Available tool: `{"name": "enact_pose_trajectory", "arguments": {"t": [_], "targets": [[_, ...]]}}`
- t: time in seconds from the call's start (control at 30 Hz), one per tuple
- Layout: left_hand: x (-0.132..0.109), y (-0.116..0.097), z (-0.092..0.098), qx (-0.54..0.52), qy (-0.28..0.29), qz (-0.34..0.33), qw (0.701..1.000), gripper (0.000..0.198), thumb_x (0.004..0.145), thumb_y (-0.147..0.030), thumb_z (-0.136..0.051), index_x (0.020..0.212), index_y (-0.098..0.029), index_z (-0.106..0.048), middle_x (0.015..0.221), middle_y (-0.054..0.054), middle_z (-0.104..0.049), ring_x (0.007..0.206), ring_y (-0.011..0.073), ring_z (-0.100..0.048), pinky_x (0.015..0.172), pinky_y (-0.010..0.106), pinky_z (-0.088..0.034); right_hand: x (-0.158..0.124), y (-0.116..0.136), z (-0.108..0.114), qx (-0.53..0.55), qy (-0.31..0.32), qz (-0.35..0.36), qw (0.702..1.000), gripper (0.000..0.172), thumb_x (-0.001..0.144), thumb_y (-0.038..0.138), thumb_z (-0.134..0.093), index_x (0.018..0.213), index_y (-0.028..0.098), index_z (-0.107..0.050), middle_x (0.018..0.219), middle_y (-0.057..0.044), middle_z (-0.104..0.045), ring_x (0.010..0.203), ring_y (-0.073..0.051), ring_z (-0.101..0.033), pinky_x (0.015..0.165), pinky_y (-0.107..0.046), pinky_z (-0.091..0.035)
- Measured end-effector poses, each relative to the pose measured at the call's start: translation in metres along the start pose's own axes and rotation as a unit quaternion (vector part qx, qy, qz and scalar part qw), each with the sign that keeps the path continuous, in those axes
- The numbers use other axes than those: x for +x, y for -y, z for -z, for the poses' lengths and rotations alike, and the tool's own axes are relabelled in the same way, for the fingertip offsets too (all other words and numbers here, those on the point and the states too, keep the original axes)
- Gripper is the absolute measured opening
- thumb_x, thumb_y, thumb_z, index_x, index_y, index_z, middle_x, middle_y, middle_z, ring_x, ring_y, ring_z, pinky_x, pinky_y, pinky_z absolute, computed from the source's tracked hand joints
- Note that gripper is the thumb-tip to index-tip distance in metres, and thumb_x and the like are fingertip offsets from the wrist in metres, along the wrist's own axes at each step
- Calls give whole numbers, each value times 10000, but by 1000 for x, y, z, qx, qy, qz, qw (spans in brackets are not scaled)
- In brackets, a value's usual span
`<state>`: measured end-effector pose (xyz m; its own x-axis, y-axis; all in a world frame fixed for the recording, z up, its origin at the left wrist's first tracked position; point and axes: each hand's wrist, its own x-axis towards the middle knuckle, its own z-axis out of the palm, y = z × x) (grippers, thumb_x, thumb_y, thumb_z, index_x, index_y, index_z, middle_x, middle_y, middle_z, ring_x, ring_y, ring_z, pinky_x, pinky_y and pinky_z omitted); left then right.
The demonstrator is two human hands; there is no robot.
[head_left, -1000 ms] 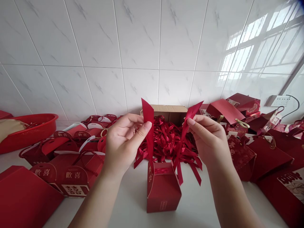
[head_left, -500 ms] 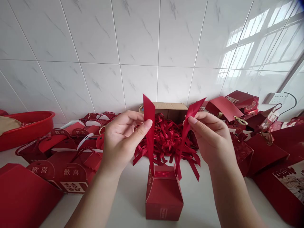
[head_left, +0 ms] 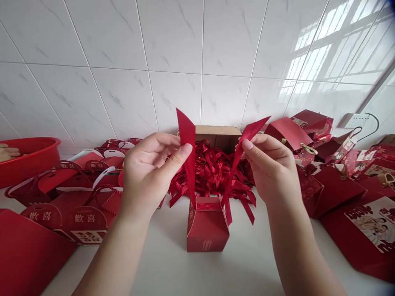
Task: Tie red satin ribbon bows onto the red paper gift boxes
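Observation:
A small red gift box [head_left: 207, 228] stands on the white table [head_left: 173, 267] between my forearms. A red ribbon [head_left: 189, 164] runs up from both sides of its top. My left hand [head_left: 148, 174] pinches the left ribbon end between thumb and fingers, held upright above the box. My right hand [head_left: 271, 168] pinches the right ribbon end [head_left: 251, 131], which slants up and to the right. Both ends are pulled apart and taut.
A heap of loose red ribbons [head_left: 216, 172] lies behind the box, in front of a cardboard box [head_left: 217, 133]. Flat red gift bags [head_left: 77, 197] pile up at the left, more red boxes [head_left: 333, 172] at the right. A red basin [head_left: 27, 158] sits far left. The tiled wall is close behind.
The view has shifted, so the box and hands sit a little higher and further left in the picture. Both hands keep the same pinch on the ribbon ends.

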<state>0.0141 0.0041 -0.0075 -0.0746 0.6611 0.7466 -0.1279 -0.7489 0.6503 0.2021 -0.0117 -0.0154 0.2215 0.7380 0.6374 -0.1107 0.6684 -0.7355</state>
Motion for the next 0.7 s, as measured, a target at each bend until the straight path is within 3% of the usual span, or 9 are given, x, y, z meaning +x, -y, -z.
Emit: {"name": "enact_pose_trajectory", "arguments": {"t": [0.27, 0.43, 0.57, 0.7], "targets": [[0, 2, -1, 17, 10, 11, 1000, 109, 742, -241, -751, 806, -187, -682, 802, 4, -707, 762, 136, -661, 753, 251, -558, 1, -2, 1, 18, 14, 0, 1000, 39, 805, 240, -680, 777, 235, -653, 775, 20, -658, 726, -115, -619, 672, -238, -509], [0, 4, -3, 43, 30, 1, 999, 112, 780, -256, -713, 864, -196, -668, 851, 6, -721, 797, 146, -684, 754, 247, -570, 1, -5, 1, 58, 58, -34, 996, 79, 860, 271, -623, 826, 211, -586, 782, 6, -661, 762, -131, -655, 738, -270, -537], [-3, 4, -7, 81, 48, -11, 995, 86, 779, -234, -713, 855, -208, -681, 805, -17, -717, 750, 112, -678, 698, 183, -561, -1, -5, -3, 47, 99, -49, 993, 83, 869, 272, -613, 866, 196, -578, 746, 8, -648, 601, -94, -611, 595, -224, -513], [-5, 0, -9, 116, 81, 15, 990, 146, 735, -244, -753, 844, -201, -666, 794, -18, -708, 745, 109, -675, 674, 166, -555, -3, -4, -6, -9, 123, -33, 992, 86, 878, 244, -600, 914, 174, -633, 686, 16, -614, 487, -48, -492, 453, -168, -408]]}}
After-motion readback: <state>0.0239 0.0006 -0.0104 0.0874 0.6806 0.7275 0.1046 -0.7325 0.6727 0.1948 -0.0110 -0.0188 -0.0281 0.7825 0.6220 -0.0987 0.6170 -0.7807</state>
